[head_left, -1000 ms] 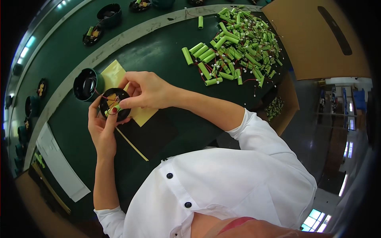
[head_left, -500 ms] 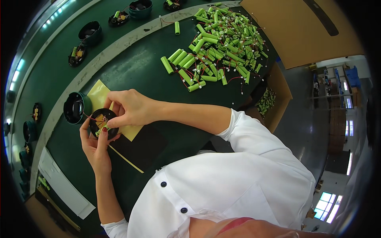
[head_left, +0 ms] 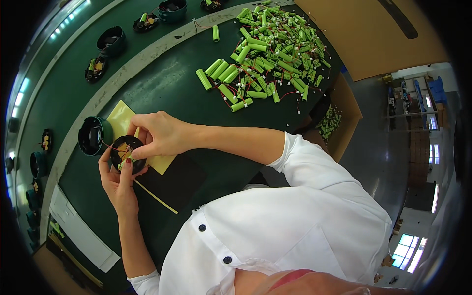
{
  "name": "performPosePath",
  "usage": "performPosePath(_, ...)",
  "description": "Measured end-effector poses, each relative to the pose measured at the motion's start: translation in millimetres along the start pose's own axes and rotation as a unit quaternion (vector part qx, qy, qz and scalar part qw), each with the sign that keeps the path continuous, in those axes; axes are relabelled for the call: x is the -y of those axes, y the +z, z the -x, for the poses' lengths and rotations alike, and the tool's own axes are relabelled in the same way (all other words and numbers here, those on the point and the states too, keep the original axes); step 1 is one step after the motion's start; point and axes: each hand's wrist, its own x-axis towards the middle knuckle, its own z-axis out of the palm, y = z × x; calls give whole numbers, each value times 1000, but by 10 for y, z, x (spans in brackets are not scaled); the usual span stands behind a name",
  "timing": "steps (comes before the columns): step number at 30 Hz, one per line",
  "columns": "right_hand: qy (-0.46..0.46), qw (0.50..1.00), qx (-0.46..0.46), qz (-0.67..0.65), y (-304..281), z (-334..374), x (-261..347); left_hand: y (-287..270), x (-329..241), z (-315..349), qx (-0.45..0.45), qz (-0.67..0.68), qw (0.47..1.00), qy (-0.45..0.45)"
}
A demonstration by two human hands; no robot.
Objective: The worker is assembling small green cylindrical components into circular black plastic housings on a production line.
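My left hand [head_left: 118, 184] is closed around the lower rim of a round black housing [head_left: 116, 156], its thumb pressing near a green battery inside. My right hand [head_left: 160, 135] reaches across from the right, fingers pinched at the housing's right side; what the fingertips grip is partly hidden. A tan circuit board [head_left: 124, 149] shows inside the housing. Red wires run from it to a dark green cup-shaped shell [head_left: 92, 136], which stands just left of it. Beneath the hands lies a yellow sheet [head_left: 164, 164] on the green table.
Many green batteries [head_left: 260, 64] with wires lie heaped at the far right of the table. Beyond a grey curved strip [head_left: 115, 78], more shells [head_left: 112, 41] and filled housings [head_left: 96, 68] sit. A white strip [head_left: 81, 228] lies left; a cardboard box [head_left: 346, 115] stands right.
Both hands stay around the black housing with only slight finger movement. The whole view has shifted a little; nothing is taken up or let go.
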Motion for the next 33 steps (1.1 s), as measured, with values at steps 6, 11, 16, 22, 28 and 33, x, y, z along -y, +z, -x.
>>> performPosePath(6, -12, 1000, 1, 20, -34, 15, 10, 5, -23, -13, 4, 3, 1000, -6)
performPosePath(11, -45, 995, -26, 84, -183, 7, -14, -47, -44, -29, -34, 3, 999, -23)
performPosePath(16, -60, 969, 73, 226, -303, 94, 184, -73, -112, -40, -52, 9, 999, -12)
performPosePath(22, -210, 891, 80, 395, 94, 307, 151, -85, -60, -82, -40, 18, 999, 4)
performPosePath(28, -153, 937, 161, 269, -22, 373, 231, -96, -55, -73, -40, 29, 999, 12)
performPosePath(33, -76, 977, 114, 165, -21, 255, 431, -105, -65, -69, -39, 20, 999, 4)
